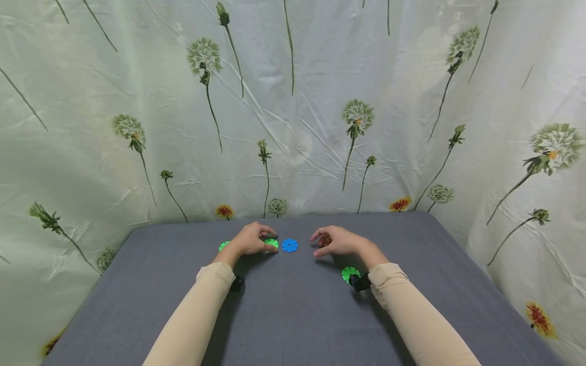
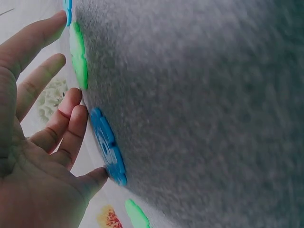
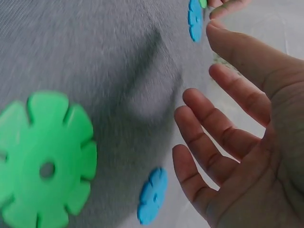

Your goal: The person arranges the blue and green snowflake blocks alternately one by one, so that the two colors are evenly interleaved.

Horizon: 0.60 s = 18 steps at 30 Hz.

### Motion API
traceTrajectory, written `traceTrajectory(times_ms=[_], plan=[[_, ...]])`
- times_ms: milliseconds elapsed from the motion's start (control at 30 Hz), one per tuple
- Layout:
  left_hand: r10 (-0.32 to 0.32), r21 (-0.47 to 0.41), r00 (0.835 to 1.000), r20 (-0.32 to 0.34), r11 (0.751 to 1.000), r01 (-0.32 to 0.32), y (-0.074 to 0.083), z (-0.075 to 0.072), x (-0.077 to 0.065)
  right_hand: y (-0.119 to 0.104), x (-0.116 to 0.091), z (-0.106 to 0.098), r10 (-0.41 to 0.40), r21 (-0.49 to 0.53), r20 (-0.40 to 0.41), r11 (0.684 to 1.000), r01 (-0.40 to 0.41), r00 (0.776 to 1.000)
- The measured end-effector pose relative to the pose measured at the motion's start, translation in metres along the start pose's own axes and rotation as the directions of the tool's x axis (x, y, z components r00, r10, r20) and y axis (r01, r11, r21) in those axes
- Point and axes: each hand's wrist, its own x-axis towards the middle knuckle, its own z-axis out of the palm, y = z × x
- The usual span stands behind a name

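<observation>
My left hand (image 1: pixel 251 239) hovers low over the far part of the table, fingers spread and loosely bent. Just beyond its fingertips lie a green notched disc (image 1: pixel 271 244) and a blue notched disc (image 1: pixel 290 245). Another green disc (image 1: pixel 224 246) shows left of the hand. In the left wrist view, a blue disc (image 2: pixel 108 147) lies by the thumb tip; whether they touch, I cannot tell. My right hand (image 1: pixel 339 241), relaxed and holding nothing, is right of the row. Near its wrist lies a green disc (image 1: pixel 350 274); the right wrist view adds a blue disc (image 3: pixel 153 196).
A grey cloth covers the table (image 1: pixel 293 315). Behind its far edge hangs a pale curtain (image 1: pixel 302 127) printed with dandelions. A small black device (image 1: pixel 359 282) on the right wrist partly covers the green disc below it.
</observation>
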Motion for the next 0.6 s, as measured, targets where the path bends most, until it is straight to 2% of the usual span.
traceTrajectory(times_ms=[433,600], plan=[[0.028,-0.058,0.999,0.039,0.998,-0.025,0.013,0.007,0.008,0.020,-0.045,-0.016,0.004,-0.006,0.026,1.000,-0.004,1.000],[0.040,-0.067,0.999,0.036,0.997,-0.037,0.013,0.011,0.011,0.032,-0.061,-0.015,0.010,0.056,0.037,0.998,-0.012,0.999]])
